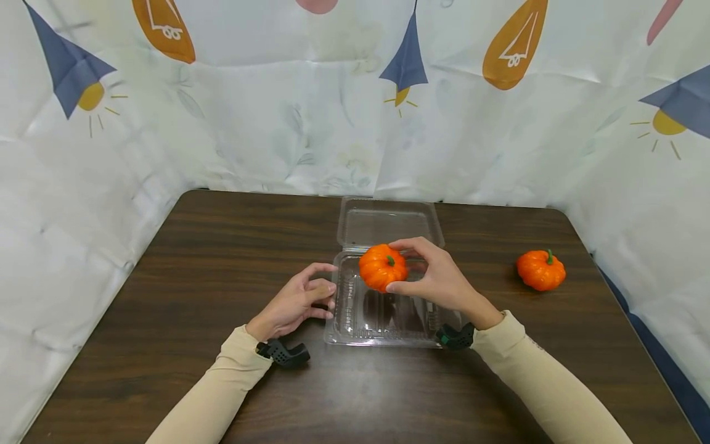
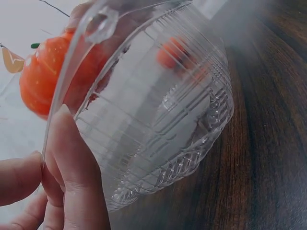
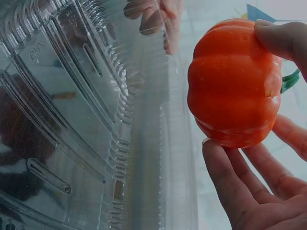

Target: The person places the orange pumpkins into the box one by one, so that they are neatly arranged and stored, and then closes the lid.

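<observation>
A small orange pumpkin (image 1: 383,268) with a green stem hangs above a clear plastic clamshell container (image 1: 346,333). My right hand (image 1: 444,277) grips it between the thumb and fingers; the right wrist view shows the pumpkin (image 3: 235,84) held clear of the container wall. At the container's left edge is my left hand (image 1: 302,299). In the left wrist view its thumb and a finger (image 2: 74,158) pinch the thin plastic rim. The container's lid (image 1: 388,223) lies folded back behind the base.
A second orange pumpkin (image 1: 540,270) stands on the dark wooden table (image 1: 222,259), to the right of the container. A white patterned curtain (image 1: 249,123) encloses the table's back and sides. Dark wrist devices (image 1: 284,354) are strapped to both wrists.
</observation>
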The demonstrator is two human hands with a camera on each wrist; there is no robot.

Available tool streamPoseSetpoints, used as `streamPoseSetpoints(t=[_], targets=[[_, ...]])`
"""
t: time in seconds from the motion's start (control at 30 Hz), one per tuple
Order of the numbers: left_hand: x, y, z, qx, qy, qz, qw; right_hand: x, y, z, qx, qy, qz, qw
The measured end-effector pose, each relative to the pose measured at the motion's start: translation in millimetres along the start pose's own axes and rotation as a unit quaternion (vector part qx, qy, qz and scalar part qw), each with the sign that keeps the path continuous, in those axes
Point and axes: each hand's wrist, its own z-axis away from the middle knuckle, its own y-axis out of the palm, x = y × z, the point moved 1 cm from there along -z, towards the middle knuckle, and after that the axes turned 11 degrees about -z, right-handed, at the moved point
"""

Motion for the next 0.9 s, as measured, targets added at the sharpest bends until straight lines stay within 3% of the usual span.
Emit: streamPoseSetpoints(t=[0.43, 0.9], targets=[[-0.7, 3.0, -1.3, 0.006, 0.001, 0.014, 0.9999, -7.8, 7.5, -13.1, 0.026, 0.015, 0.024, 0.9993], [0.4, 3.7, -1.6, 0.004, -0.005, 0.009, 0.9999, -15.6, 10.0, -20.1, 0.069, -0.003, 0.028, 0.9972]])
